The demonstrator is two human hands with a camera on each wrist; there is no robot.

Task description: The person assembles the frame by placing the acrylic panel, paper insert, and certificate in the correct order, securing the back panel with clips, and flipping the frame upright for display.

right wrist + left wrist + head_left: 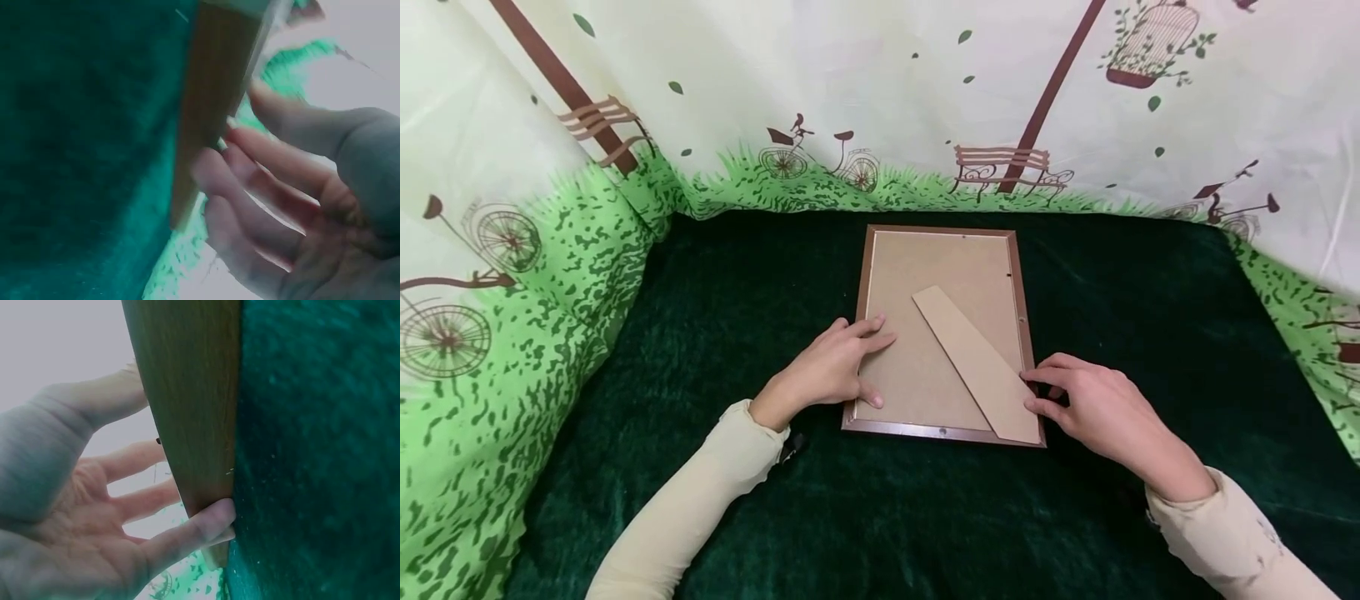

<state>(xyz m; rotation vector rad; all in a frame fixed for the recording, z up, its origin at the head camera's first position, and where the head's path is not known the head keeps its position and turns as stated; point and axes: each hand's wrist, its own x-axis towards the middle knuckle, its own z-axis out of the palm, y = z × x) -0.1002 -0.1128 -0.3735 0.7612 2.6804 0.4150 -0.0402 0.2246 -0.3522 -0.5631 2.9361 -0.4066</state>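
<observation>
A picture frame (863,275) with a brown rim lies face down, its tan backing board (917,258) facing up. Slanting across the board is a tan stand leg (973,358), its wide end at the lower right corner. My left hand (827,367) rests at the left rim, thumb and two fingers spread on the board. In the left wrist view its little finger touches the frame's brown side (187,394). At the right rim, beside the stand leg, the bent fingers and thumb of my right hand (1097,408) hold the edge. Their exact contact is blurred in the right wrist view.
Dark green velvet cloth (737,283) covers the surface around the frame. A white curtain (865,75) printed with benches, bicycles and grass hangs behind and along both sides. Small dark fasteners (1008,275) dot the frame's inner edge.
</observation>
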